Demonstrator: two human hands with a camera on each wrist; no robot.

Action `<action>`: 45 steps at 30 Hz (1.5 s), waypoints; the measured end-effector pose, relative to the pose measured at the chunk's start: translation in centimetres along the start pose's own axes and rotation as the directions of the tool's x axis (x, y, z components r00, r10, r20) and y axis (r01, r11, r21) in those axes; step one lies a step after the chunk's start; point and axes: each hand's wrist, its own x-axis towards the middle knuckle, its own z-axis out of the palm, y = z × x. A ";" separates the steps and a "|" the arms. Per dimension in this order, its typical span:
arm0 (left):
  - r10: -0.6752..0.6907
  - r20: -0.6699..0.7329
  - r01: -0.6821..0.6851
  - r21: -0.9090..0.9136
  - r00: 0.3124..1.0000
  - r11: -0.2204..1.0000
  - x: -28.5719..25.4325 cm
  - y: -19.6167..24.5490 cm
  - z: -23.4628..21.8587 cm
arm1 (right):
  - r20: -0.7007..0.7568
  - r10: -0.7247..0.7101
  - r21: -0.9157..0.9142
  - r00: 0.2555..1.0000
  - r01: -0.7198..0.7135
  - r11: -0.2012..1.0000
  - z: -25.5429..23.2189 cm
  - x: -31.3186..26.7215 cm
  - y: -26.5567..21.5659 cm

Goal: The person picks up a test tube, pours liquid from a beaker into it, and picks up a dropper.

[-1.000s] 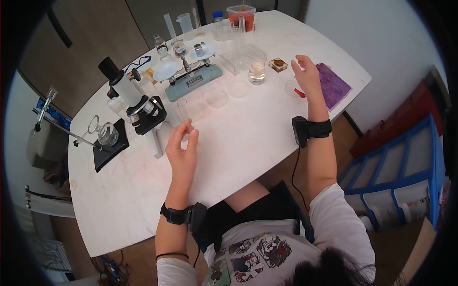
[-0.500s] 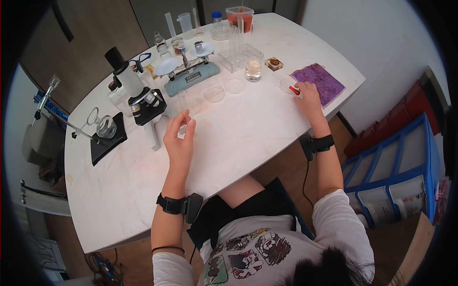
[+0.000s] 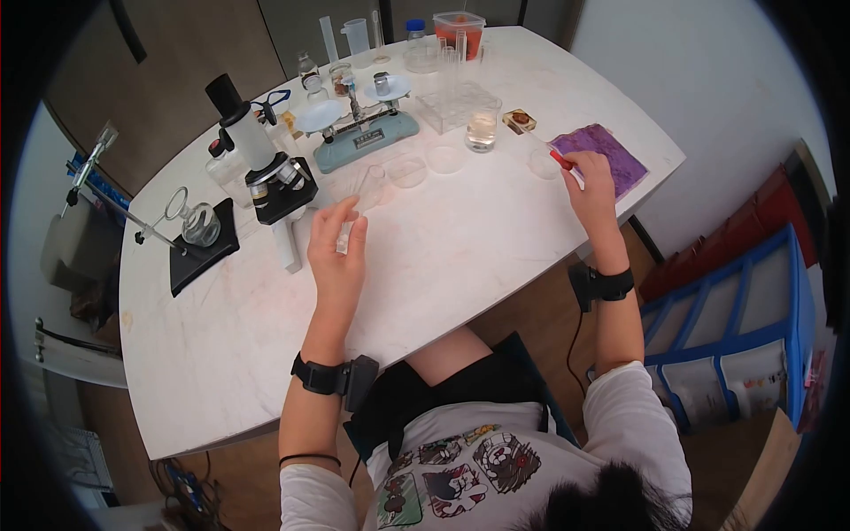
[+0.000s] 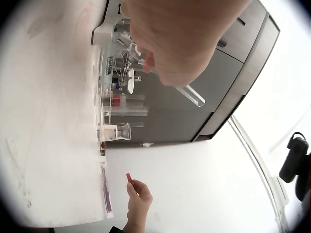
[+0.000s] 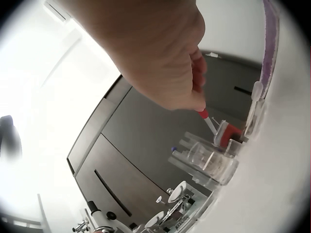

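Note:
My left hand pinches the lower end of a clear glass test tube, which leans up and to the right over the white table. In the left wrist view the test tube sticks out from under the fingers. My right hand grips a dropper with a red bulb just above a small clear dish, beside a purple mat. From the right wrist, the dropper points its glass tip away from the hand.
A microscope stands left of my left hand, with a blue balance scale behind it. A beaker of liquid, a test tube rack, two more clear dishes and a ring stand are also on the table.
My left hand took hold of the upright test tube, lifted and tilted it. My right hand came down to the dish, picked up the red dropper and raised it.

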 end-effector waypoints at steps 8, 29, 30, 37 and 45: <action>0.196 0.020 -0.194 0.278 0.980 0.941 0.4 0.0 -0.6 | 0.100 0.059 0.807 0.993 -0.115 0.579 -4.6 4.7 -8.5; -0.012 0.020 0.007 0.255 1.000 0.967 0.6 -1.4 -0.6 | 0.378 0.050 0.918 0.925 -0.381 0.109 6.3 8.1 -6.2; -0.027 0.022 0.021 0.236 0.999 0.972 0.6 -1.4 -0.6 | 0.383 0.059 0.916 0.922 -0.387 0.107 6.4 8.0 -6.2; 0.036 0.059 -0.050 0.269 0.998 0.962 0.5 -1.3 -0.4 | 0.402 -0.053 0.904 0.914 -0.387 0.179 7.1 7.5 -7.1; 0.145 0.171 -0.209 0.449 0.974 0.869 0.6 -2.0 -0.7 | 0.576 -0.162 0.808 0.801 -0.527 0.265 8.4 6.7 -9.1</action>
